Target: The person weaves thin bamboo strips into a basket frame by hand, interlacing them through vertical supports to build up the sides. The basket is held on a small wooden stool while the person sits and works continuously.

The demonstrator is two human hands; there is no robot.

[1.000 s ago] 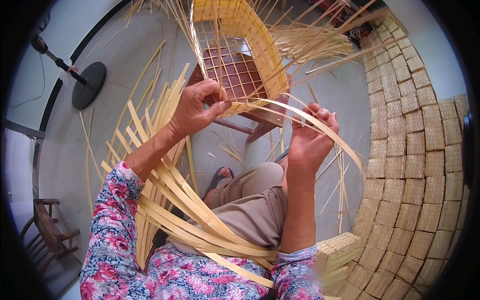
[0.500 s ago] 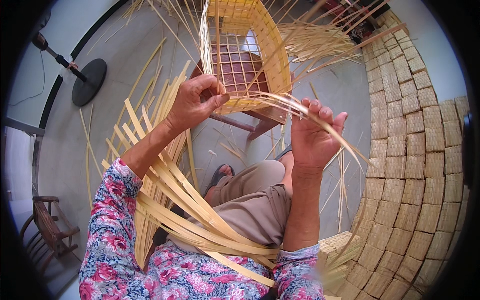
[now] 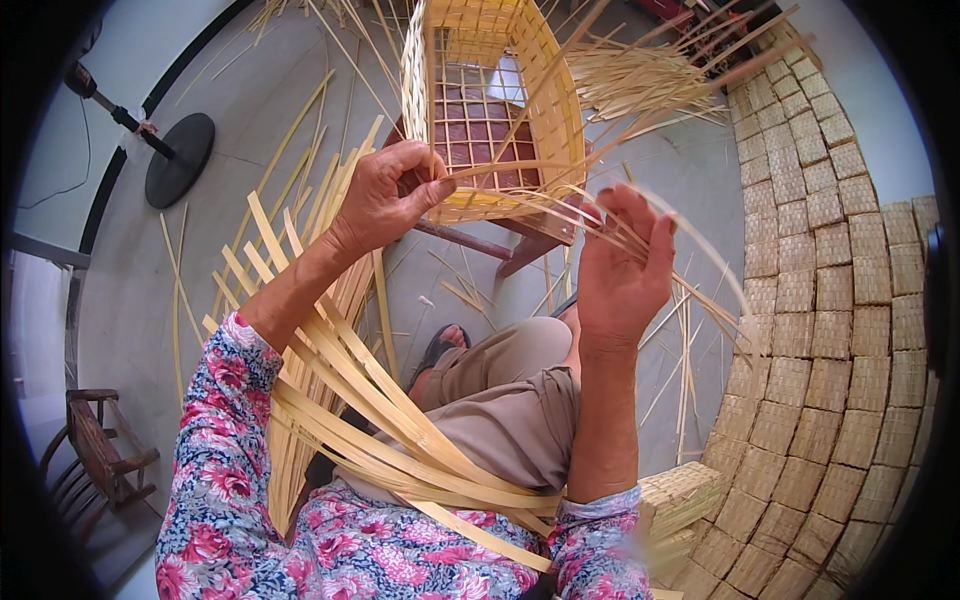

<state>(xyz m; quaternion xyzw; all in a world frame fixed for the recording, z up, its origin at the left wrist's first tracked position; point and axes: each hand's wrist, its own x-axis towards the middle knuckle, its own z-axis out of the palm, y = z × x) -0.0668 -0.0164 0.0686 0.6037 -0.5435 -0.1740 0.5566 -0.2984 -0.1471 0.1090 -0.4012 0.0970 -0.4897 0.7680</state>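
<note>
A woven bamboo basket (image 3: 553, 110) with an open-grid bottom lies in front of me, long strips sticking out around it. At its near left corner my left hand (image 3: 395, 197) is closed, thumb and forefinger pinching a thin bamboo strip (image 3: 505, 167) that runs right across the near end. My right hand (image 3: 628, 270) is raised right of the basket's near end. Its fingers are curled around several thin strips that come from the basket and trail down to the right. The fingertips are partly blurred. Wide bamboo strips (image 3: 390, 405) lie across my lap.
The basket rests on a dark red wooden stool (image 3: 535, 240). A pile of strips (image 3: 640, 80) lies on the floor beyond it. Stacked woven pieces (image 3: 810, 330) line the right side. To the left are a round black stand base (image 3: 180, 162) and a small wooden chair (image 3: 105, 450).
My right hand has turned, its fingers curling over, and the loose strip has swung away to the right. My left hand keeps its pinch. The basket has shifted slightly right in view.
</note>
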